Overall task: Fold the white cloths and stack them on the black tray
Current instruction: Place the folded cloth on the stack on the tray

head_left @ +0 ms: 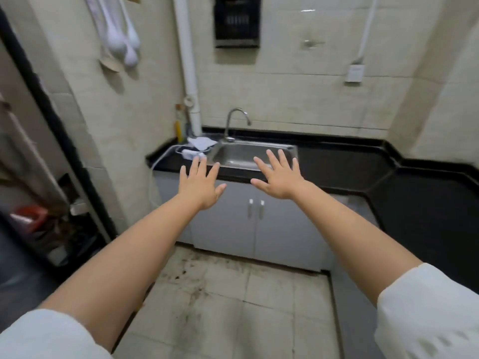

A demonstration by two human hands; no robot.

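White cloth (201, 142) lies beyond spread, empty fingers (198, 167) of both hands.

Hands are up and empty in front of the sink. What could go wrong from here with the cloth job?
Both the left hand and right hand are open, holding nothing. No black tray is in view, so stacking has no visible target. The only white cloth lies beside the sink, near a white cable; grabbing it might snag the cable. The floor looks stained.

No text, label or number can be read
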